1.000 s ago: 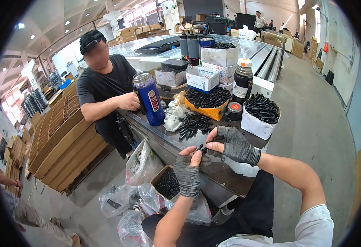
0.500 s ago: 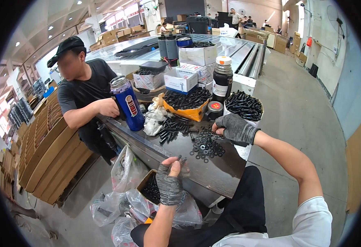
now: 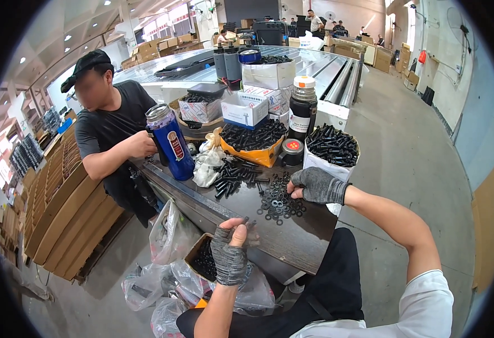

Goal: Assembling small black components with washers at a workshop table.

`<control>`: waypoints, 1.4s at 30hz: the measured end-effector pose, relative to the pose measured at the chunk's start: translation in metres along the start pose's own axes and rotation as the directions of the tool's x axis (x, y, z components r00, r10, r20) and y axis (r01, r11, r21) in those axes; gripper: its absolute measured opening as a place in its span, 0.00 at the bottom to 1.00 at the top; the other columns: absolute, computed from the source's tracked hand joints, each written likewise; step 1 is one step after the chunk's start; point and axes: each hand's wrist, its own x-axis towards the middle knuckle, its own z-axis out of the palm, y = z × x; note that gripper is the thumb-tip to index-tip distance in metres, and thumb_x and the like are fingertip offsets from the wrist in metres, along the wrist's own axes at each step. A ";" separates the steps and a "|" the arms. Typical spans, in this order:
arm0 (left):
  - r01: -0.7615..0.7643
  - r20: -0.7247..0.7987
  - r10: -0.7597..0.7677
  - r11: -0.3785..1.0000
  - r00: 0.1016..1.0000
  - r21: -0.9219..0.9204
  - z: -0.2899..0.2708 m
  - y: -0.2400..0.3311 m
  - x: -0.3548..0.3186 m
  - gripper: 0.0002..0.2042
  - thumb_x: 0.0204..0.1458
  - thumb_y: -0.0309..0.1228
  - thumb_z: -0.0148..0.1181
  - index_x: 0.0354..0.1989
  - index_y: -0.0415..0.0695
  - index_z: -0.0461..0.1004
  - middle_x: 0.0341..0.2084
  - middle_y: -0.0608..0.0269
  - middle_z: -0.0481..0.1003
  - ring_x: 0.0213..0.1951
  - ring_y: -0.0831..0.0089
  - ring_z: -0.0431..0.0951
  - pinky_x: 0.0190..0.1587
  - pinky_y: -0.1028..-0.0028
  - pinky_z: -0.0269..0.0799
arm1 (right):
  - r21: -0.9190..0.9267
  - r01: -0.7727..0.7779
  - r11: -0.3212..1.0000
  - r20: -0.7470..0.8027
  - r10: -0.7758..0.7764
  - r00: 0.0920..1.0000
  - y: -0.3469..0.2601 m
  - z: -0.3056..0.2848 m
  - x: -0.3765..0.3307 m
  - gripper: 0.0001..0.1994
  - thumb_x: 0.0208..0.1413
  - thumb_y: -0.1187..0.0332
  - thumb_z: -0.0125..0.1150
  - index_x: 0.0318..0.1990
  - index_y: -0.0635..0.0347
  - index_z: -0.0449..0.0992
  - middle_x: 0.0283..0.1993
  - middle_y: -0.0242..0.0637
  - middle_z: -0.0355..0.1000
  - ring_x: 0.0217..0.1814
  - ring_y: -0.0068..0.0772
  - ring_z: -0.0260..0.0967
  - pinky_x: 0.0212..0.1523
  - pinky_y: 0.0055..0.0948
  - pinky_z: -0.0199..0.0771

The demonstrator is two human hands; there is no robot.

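Observation:
My left hand point(image 3: 229, 253), in a grey fingerless glove, is raised by the table's front edge. Its thumb and fingers close on a small black bolt point(image 3: 246, 220), mostly hidden by them. Over the right side of a pile of black washers point(image 3: 281, 204), my right hand point(image 3: 319, 186), gloved the same way, has thumb and forefinger together. Whatever lies in that pinch is too small to make out. Loose black bolts point(image 3: 236, 177) are spread left of the washers. Behind them is an orange-edged container point(image 3: 258, 153) heaped with more bolts.
A white box of bolts point(image 3: 331, 147) stands behind my right hand, beside a black bottle point(image 3: 301, 112) and a round tin point(image 3: 292, 152). A co-worker's hand point(image 3: 139, 145) is at a large blue bottle point(image 3: 174, 143). Plastic bags point(image 3: 171, 234) and an open carton point(image 3: 193, 256) sit below the table edge.
My right hand has shifted slightly left and down, with its fingertips lower at the washers. The blue bottle beside the co-worker's hand appears turned. My left hand keeps its grip.

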 end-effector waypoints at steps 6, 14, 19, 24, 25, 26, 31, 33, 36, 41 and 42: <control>0.019 0.017 -0.019 0.999 1.000 0.031 -0.005 0.000 0.000 0.12 0.59 0.29 0.61 0.47 0.38 0.72 0.40 0.56 0.77 0.40 0.68 0.79 0.42 0.71 0.77 | 0.033 -0.006 0.999 0.025 0.006 1.000 -0.002 0.000 -0.001 0.10 0.51 0.67 0.65 0.36 0.61 0.74 0.33 0.43 0.74 0.40 0.42 0.75 0.43 0.37 0.72; 0.012 0.030 -0.014 0.998 0.999 0.068 -0.004 -0.003 0.002 0.11 0.59 0.29 0.61 0.46 0.38 0.73 0.35 0.57 0.78 0.35 0.71 0.79 0.37 0.72 0.77 | 0.138 0.062 0.988 -0.065 -0.053 0.996 -0.008 -0.007 -0.009 0.08 0.53 0.70 0.62 0.39 0.62 0.74 0.35 0.40 0.75 0.40 0.37 0.74 0.44 0.34 0.72; -0.009 0.053 0.001 0.990 0.999 0.138 -0.006 -0.008 0.003 0.11 0.59 0.29 0.60 0.46 0.38 0.72 0.35 0.58 0.78 0.35 0.71 0.79 0.38 0.72 0.78 | 0.627 -0.027 0.778 0.003 0.033 0.999 -0.071 -0.025 -0.001 0.09 0.55 0.71 0.64 0.42 0.64 0.78 0.35 0.30 0.76 0.38 0.19 0.72 0.42 0.23 0.74; -0.002 0.045 -0.003 0.995 0.999 0.101 0.003 -0.003 0.001 0.12 0.59 0.30 0.60 0.47 0.37 0.72 0.36 0.58 0.77 0.37 0.71 0.79 0.39 0.72 0.77 | 0.654 -0.148 0.742 0.196 0.023 0.980 -0.094 0.005 0.011 0.15 0.57 0.63 0.66 0.46 0.62 0.79 0.41 0.31 0.77 0.43 0.20 0.72 0.48 0.25 0.72; -0.007 0.037 0.003 0.995 0.999 0.100 0.004 -0.001 0.001 0.12 0.59 0.30 0.60 0.47 0.37 0.72 0.36 0.58 0.77 0.37 0.71 0.79 0.39 0.72 0.77 | 0.652 -0.145 0.744 0.201 0.015 0.980 -0.095 0.008 0.012 0.15 0.57 0.63 0.66 0.46 0.62 0.79 0.41 0.31 0.77 0.43 0.20 0.72 0.48 0.25 0.72; 0.007 0.028 -0.010 0.995 1.000 0.100 0.005 0.002 0.000 0.12 0.60 0.31 0.61 0.46 0.37 0.73 0.35 0.60 0.78 0.36 0.74 0.77 0.40 0.75 0.75 | 0.653 -0.146 0.743 0.180 0.035 0.983 -0.095 0.011 0.012 0.15 0.57 0.62 0.66 0.46 0.62 0.79 0.41 0.31 0.77 0.44 0.21 0.72 0.49 0.25 0.72; 0.004 0.019 -0.006 0.994 1.000 0.110 0.005 0.007 -0.005 0.12 0.60 0.32 0.60 0.46 0.37 0.74 0.33 0.62 0.78 0.35 0.78 0.77 0.40 0.78 0.73 | 0.690 -0.138 0.710 0.142 0.054 0.988 -0.098 0.027 0.011 0.14 0.58 0.62 0.65 0.45 0.63 0.79 0.42 0.31 0.77 0.45 0.21 0.71 0.50 0.26 0.71; 0.040 0.009 -0.040 0.998 0.999 0.051 0.005 0.009 -0.005 0.11 0.60 0.32 0.60 0.45 0.37 0.74 0.33 0.62 0.78 0.34 0.77 0.77 0.39 0.77 0.74 | 0.678 -0.138 0.722 0.139 0.059 0.989 -0.100 0.029 0.013 0.14 0.58 0.62 0.65 0.45 0.63 0.79 0.41 0.32 0.77 0.45 0.22 0.71 0.49 0.26 0.72; 0.002 0.015 -0.004 0.992 1.000 0.123 -0.002 0.005 0.000 0.11 0.60 0.32 0.60 0.45 0.38 0.73 0.37 0.59 0.78 0.38 0.74 0.78 0.42 0.75 0.75 | 0.541 -0.025 0.841 0.054 -0.005 0.999 -0.109 0.025 0.017 0.12 0.59 0.64 0.63 0.44 0.63 0.80 0.38 0.33 0.78 0.41 0.22 0.72 0.45 0.26 0.73; -0.039 -0.033 0.044 0.991 0.998 0.130 0.003 0.010 -0.004 0.12 0.60 0.32 0.61 0.47 0.38 0.74 0.37 0.62 0.78 0.40 0.77 0.76 0.44 0.77 0.73 | 0.350 0.248 0.903 -0.125 -0.218 0.968 -0.109 0.034 0.017 0.11 0.61 0.65 0.60 0.45 0.62 0.79 0.34 0.35 0.76 0.38 0.25 0.72 0.41 0.27 0.72; -0.106 -0.051 0.117 0.979 0.992 0.175 0.005 0.014 -0.005 0.12 0.59 0.30 0.61 0.47 0.37 0.74 0.36 0.63 0.78 0.39 0.79 0.76 0.43 0.78 0.72 | 0.323 0.237 0.916 -0.098 -0.216 0.971 -0.114 0.031 0.017 0.11 0.61 0.65 0.60 0.45 0.62 0.79 0.34 0.35 0.76 0.38 0.25 0.72 0.41 0.27 0.72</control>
